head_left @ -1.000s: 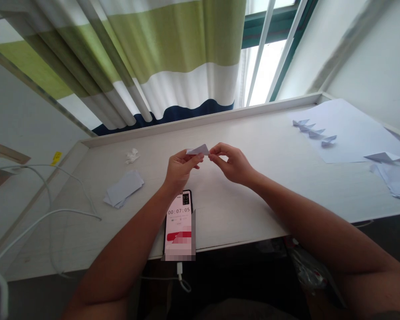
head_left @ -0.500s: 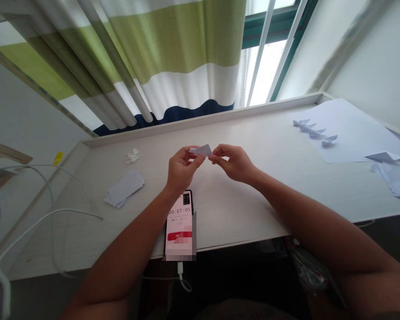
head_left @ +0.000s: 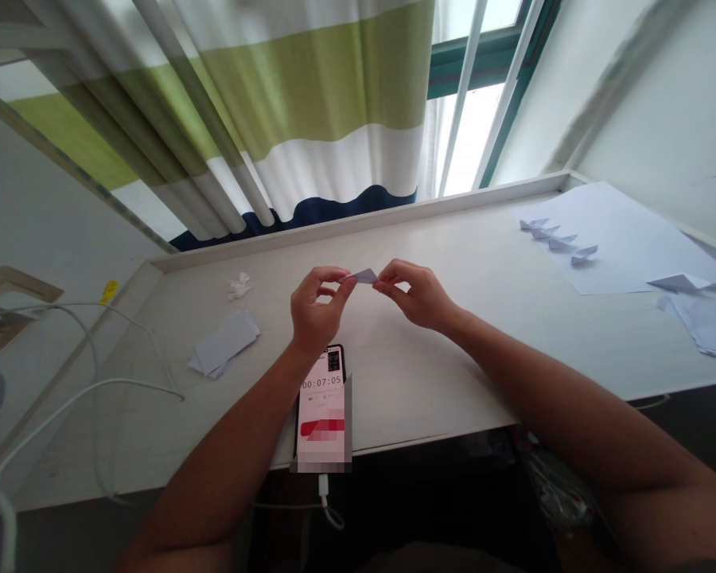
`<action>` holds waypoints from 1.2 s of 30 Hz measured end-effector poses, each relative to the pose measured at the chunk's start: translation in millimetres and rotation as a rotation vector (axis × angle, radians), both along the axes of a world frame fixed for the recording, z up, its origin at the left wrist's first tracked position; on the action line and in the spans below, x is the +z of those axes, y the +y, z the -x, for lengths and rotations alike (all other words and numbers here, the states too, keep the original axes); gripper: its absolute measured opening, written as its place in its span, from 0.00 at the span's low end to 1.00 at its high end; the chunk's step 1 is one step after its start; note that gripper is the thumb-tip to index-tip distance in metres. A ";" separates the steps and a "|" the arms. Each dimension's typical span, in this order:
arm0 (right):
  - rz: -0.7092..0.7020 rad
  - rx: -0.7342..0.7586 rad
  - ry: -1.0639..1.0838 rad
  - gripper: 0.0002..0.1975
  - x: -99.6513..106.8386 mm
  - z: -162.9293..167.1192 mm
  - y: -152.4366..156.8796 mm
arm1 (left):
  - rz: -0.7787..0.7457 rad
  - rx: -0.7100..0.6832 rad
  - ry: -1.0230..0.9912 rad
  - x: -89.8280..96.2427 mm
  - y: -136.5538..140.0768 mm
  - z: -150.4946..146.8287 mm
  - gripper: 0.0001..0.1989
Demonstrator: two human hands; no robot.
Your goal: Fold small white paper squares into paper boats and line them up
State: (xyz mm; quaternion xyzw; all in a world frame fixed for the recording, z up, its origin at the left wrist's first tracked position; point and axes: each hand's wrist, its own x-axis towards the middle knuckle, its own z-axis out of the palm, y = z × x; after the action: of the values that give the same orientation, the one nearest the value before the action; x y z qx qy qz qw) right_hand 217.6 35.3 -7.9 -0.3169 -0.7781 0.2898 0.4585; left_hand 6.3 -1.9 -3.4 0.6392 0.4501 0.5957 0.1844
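Observation:
A small folded piece of paper (head_left: pixel 365 276) is stretched between my two hands above the middle of the desk. My left hand (head_left: pixel 319 306) pinches its left end between thumb and fingers. At its right tip, the thumb and forefinger of my right hand (head_left: pixel 418 293) are closed on it. Below my left hand lies a phone (head_left: pixel 322 402) with a timer on its screen. Several small folded paper shapes (head_left: pixel 562 241) stand in a row on a large white sheet (head_left: pixel 620 231) at the right.
On the left lie a stack of paper slips (head_left: pixel 225 344) and a crumpled bit of tissue (head_left: pixel 239 286). White cables (head_left: pixel 89 390) loop over the left side of the desk (head_left: pixel 406 414). More paper (head_left: pixel 707 322) sits at the right edge. A striped curtain (head_left: pixel 310 87) hangs behind.
My left hand has shifted slightly left and down, to the paper's left end. The paper now shows a narrower, flatter outline. My right hand stays at its right tip.

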 end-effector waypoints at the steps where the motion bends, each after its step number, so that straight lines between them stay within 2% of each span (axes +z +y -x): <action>1: -0.005 0.001 0.013 0.13 -0.3 -0.2 0.5 | 0.021 -0.002 -0.019 -0.4 0.4 -0.3 0.12; 6: -0.034 -0.002 0.026 0.12 -4.5 -1.2 5.1 | 0.114 -0.089 -0.073 -5.9 6.5 -0.9 0.13; 11: -0.070 0.016 0.003 0.10 -4.6 -1.7 4.2 | 0.002 -0.057 -0.021 -10.1 10.4 0.4 0.09; 16: -0.040 -0.009 -0.004 0.11 -1.1 -1.4 -0.4 | -0.111 -0.003 0.091 -5.9 7.6 1.7 0.08; 21: -0.036 -0.003 -0.008 0.11 -1.3 -1.3 -0.5 | -0.049 0.019 0.084 -5.3 7.8 1.1 0.09; 29: -0.055 -0.029 0.033 0.10 -1.6 -1.3 2.0 | -0.054 0.017 0.071 -6.0 8.3 0.8 0.10; 36: -0.067 -0.037 0.051 0.11 -2.3 -0.8 2.7 | -0.031 0.054 0.072 -7.6 10.3 2.0 0.06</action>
State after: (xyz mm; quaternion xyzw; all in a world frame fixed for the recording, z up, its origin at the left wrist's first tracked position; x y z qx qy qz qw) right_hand 218.4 38.0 -10.1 -0.3082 -0.7693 0.2632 0.4939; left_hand 4.4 8.4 -11.0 0.6505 0.4642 0.5841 0.1421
